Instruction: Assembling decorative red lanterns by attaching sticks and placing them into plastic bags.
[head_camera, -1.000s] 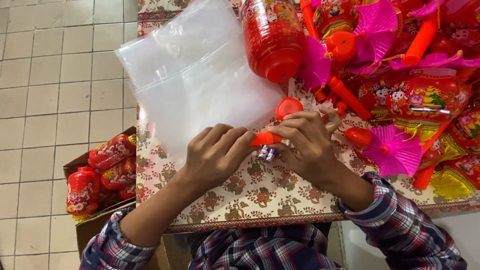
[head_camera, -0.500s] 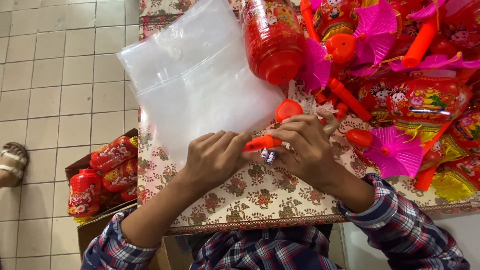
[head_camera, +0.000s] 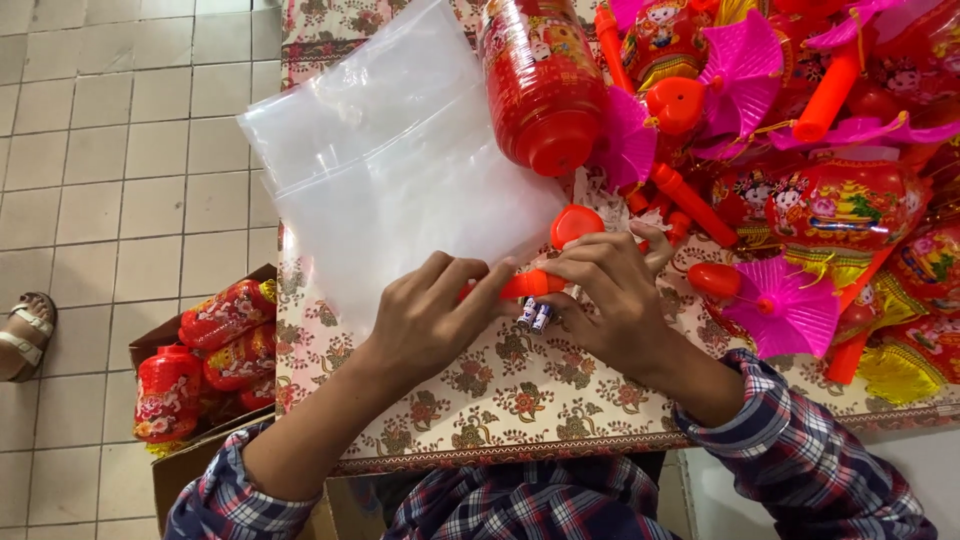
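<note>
Head view: the left hand (head_camera: 425, 325) and right hand (head_camera: 610, 300) meet over the floral-patterned tablecloth (head_camera: 500, 400), each pinching one end of a short orange plastic handle (head_camera: 527, 285) held level just above the cloth. Two small cylindrical batteries (head_camera: 534, 316) sit directly below the handle, touching the right fingers.

A clear plastic bag (head_camera: 390, 170) lies flat beyond the left hand — its left edge overhangs the table's edge above the tiled floor (head_camera: 120, 150). A round orange cap (head_camera: 577, 223) rests just beyond the right hand.

Red and pink plastic lanterns (head_camera: 780, 150) crowd the right side. Bare cloth remains near the front edge. A cardboard box of red lanterns (head_camera: 205, 370) stands on the floor, left.
</note>
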